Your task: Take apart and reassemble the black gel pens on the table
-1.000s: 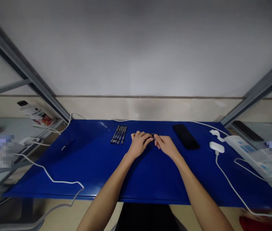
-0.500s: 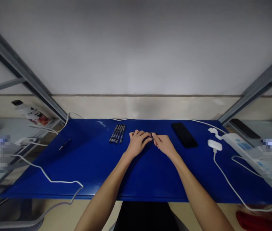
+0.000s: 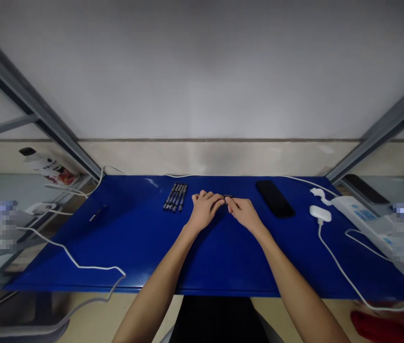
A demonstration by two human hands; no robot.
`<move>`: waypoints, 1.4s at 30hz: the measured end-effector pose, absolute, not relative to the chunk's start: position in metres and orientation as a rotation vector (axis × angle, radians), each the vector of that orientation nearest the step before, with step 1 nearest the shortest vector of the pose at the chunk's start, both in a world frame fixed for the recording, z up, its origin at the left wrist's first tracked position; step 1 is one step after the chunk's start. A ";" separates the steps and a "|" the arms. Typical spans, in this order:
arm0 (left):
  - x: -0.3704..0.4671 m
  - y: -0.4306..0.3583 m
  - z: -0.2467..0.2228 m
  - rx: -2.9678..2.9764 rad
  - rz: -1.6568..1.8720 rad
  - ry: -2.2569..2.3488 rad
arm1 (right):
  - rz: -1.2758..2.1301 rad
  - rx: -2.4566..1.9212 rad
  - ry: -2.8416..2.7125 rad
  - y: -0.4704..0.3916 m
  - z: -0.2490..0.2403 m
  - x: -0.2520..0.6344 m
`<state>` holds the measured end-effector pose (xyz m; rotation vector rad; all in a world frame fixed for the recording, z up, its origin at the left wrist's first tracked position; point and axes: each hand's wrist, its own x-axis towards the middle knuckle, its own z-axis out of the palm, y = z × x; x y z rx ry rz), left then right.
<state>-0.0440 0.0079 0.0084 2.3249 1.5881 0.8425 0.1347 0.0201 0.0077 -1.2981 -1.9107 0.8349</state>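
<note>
Over the middle of the blue table (image 3: pixel 144 252), my left hand (image 3: pixel 204 207) and my right hand (image 3: pixel 242 209) meet fingertip to fingertip. Between them is a slim dark pen (image 3: pixel 227 196), mostly hidden by the fingers. Both hands are closed on it, the left with thumb and fingertips, the right in a pinch. Just left of my left hand, several dark pens (image 3: pixel 175 197) lie side by side in a row. To the right of my right hand lies a black phone (image 3: pixel 275 198).
Another small dark pen-like piece (image 3: pixel 97 213) lies at the left. On the right are a white earbud case (image 3: pixel 320 213) on a cable and a white power strip (image 3: pixel 362 216). A white cable (image 3: pixel 91 267) crosses the left front edge. A bottle (image 3: pixel 50 166) stands beyond the left post.
The hands stay in nearly the same place, with slight finger movement around the pen. The whole view has shifted a little. The row of pens looks unchanged.
</note>
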 end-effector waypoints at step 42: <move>-0.045 0.008 0.010 2.409 0.785 1.529 | 0.826 -1.256 -1.866 0.019 0.016 0.137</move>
